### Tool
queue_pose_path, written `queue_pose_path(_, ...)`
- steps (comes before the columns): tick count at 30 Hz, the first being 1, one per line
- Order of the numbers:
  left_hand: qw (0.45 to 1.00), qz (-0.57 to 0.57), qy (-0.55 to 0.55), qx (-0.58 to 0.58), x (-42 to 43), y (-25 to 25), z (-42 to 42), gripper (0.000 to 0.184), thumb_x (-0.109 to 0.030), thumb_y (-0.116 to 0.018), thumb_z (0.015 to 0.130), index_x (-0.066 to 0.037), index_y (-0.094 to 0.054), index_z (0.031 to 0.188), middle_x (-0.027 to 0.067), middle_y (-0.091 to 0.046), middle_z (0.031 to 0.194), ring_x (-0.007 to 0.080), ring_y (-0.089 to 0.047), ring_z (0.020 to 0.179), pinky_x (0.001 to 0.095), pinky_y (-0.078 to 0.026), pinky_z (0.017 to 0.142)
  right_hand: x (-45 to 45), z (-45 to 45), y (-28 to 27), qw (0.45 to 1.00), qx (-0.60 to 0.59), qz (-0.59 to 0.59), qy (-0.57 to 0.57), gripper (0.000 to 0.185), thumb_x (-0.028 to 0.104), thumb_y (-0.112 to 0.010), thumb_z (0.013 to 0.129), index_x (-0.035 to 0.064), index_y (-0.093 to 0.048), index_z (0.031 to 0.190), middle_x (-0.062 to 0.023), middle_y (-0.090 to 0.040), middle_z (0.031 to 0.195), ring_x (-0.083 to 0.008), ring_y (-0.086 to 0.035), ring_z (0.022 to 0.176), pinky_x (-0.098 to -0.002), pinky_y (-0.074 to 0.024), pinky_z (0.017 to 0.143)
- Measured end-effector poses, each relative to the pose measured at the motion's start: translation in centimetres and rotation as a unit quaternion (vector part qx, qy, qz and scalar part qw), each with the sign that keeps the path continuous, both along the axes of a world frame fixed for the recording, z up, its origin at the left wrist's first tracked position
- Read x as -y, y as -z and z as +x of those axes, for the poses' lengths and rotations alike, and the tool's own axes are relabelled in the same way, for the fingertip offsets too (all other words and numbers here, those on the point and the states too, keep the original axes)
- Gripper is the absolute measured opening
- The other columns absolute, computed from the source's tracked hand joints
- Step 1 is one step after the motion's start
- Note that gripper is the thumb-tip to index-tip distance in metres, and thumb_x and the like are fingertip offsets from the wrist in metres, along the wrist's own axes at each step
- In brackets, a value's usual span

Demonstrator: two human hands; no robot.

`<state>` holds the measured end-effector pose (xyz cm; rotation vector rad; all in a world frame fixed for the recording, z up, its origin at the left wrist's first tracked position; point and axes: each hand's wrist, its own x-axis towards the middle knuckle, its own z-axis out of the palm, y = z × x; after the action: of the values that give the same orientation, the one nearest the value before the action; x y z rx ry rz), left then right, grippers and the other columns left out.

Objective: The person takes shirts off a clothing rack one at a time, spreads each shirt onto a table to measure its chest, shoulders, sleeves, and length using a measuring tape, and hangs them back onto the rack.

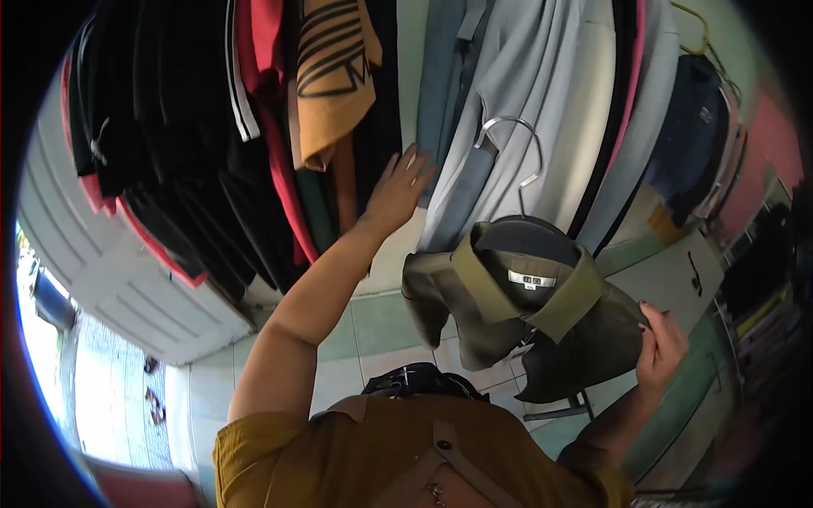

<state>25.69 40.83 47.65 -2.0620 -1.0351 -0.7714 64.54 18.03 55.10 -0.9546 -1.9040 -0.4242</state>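
Observation:
An olive green collared shirt (576, 356) hangs on a dark hanger (527, 237) whose metal hook points up. My right hand (662, 343) is closed on the shirt's shoulder edge at the right. Reaching up at the centre, my left hand (401, 191) has its fingers apart and rests near the hanging garments, between a dark garment (378, 127) and a blue-grey one (439, 93). Nothing shows in its grasp. Left of it hangs an orange garment with black stripes (333, 85); grey clothes (529, 93) hang to its right.
Black garments (169, 102) and a red one (264, 51) hang at upper left, before a white panelled door (110, 254). Dark blue clothing (688, 127) hangs at the right. Below, a light table (669, 275) stands beyond the shirt on a tiled floor (381, 330).

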Motion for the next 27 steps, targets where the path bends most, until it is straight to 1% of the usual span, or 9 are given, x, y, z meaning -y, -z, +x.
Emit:
queue_pose_path(6,0.963,-0.102,-0.007,0.250,-13.3,9.4,-13.6,0.061,-0.013,-0.049,0.079,-0.005,-0.032,0.137,0.0132,-0.025,0.146,0.0312,-0.019,0.135,0.0418,-0.015,0.112,0.9,-10.3,-7.6,0.997,-0.024,-0.028,0.071,0.027,-0.008,-0.052,0.075,-0.0016,-0.063,0.099,-0.0153,-0.058,0.073,-0.0215,-0.056,0.059,-0.0270,-0.0451,0.057)
queue_pose_path(11,0.970,-0.176,-0.140,-0.090,-10.9,8.0,-14.2,0.062,-0.013,-0.048,0.081,-0.005,-0.028,0.139,0.0135,-0.024,0.145,0.0312,-0.019,0.135,0.0393,-0.016,0.112,-3.6,-13.5,-15.0,0.994,0.036,0.081,0.071,0.024,0.003,-0.052,0.081,0.0008,-0.062,0.103,-0.0199,-0.063,0.084,-0.0308,-0.062,0.075,-0.0347,-0.0463,0.068)
queue_pose_path(17,0.842,-0.213,-0.305,-0.391,-3.1,14.1,-17.9,0.063,-0.014,-0.047,0.082,-0.004,-0.024,0.140,0.0138,-0.024,0.145,0.0313,-0.019,0.135,0.0368,-0.017,0.112,-10.4,-14.1,-28.8,0.940,0.101,0.174,0.275,0.026,0.011,-0.050,0.086,0.0033,-0.060,0.109,-0.0164,-0.062,0.104,-0.0299,-0.059,0.094,-0.0370,-0.0435,0.084)
queue_pose_path(19,0.912,-0.322,-0.107,0.230,-1.8,18.7,-18.9,0.055,-0.029,-0.034,0.090,-0.002,-0.028,0.138,0.0134,-0.027,0.144,0.0240,-0.027,0.132,0.0446,-0.024,0.106,-11.0,-16.3,-33.1,0.931,-0.013,0.148,0.332,0.023,0.012,-0.053,0.080,-0.0017,-0.066,0.093,-0.0225,-0.063,0.096,-0.0381,-0.061,0.089,-0.0445,-0.0475,0.077)
queue_pose_path(21,0.891,-0.325,-0.037,0.316,0.9,26.3,-20.6,0.058,-0.030,-0.036,0.089,-0.009,-0.021,0.141,0.0107,-0.020,0.148,0.0223,-0.022,0.135,0.0456,-0.020,0.108,-17.0,-13.5,-38.3,0.872,-0.008,0.135,0.470,0.023,0.011,-0.052,0.080,0.0003,-0.066,0.095,-0.0241,-0.061,0.100,-0.0405,-0.058,0.094,-0.0449,-0.0474,0.081)
queue_pose_path(22,0.958,-0.212,-0.193,-0.007,3.5,31.5,-22.0,0.056,-0.033,-0.036,0.089,-0.018,-0.023,0.141,0.0085,-0.018,0.149,0.0228,-0.015,0.137,0.0492,-0.017,0.108,-16.4,-15.0,-38.5,0.890,-0.043,0.159,0.425,0.024,0.011,-0.051,0.081,0.0001,-0.066,0.095,-0.0235,-0.061,0.101,-0.0390,-0.059,0.096,-0.0440,-0.0480,0.081)
queue_pose_path(23,0.886,-0.071,-0.321,-0.327,4.8,33.8,-22.6,0.054,-0.036,-0.037,0.089,-0.027,-0.025,0.141,0.0062,-0.016,0.150,0.0234,-0.008,0.139,0.0528,-0.014,0.108,-15.5,-17.5,-38.6,0.904,-0.075,0.181,0.379,0.024,0.011,-0.049,0.082,0.0000,-0.066,0.095,-0.0230,-0.061,0.102,-0.0375,-0.059,0.097,-0.0431,-0.0487,0.082)
queue_pose_path(24,0.843,-0.394,-0.240,-0.276,10.1,30.0,-21.6,0.054,-0.041,-0.045,0.085,-0.031,-0.035,0.137,0.0061,-0.016,0.150,0.0296,-0.004,0.139,0.0557,-0.007,0.108,-16.8,-17.8,-39.3,0.904,-0.073,0.182,0.379,0.024,0.011,-0.049,0.082,0.0000,-0.066,0.095,-0.0230,-0.061,0.102,-0.0375,-0.059,0.097,-0.0431,-0.0487,0.082)
queue_pose_path(27,0.774,-0.539,-0.269,-0.195,20.9,42.7,-26.5,0.058,-0.054,-0.048,0.081,-0.036,-0.038,0.135,0.0081,-0.019,0.149,0.0350,-0.002,0.138,0.0641,-0.002,0.103,-23.6,-19.1,-40.4,0.903,-0.068,0.171,0.389,0.027,0.013,-0.046,0.085,-0.0007,-0.066,0.096,-0.0225,-0.061,0.104,-0.0347,-0.059,0.100,-0.0430,-0.0489,0.083)
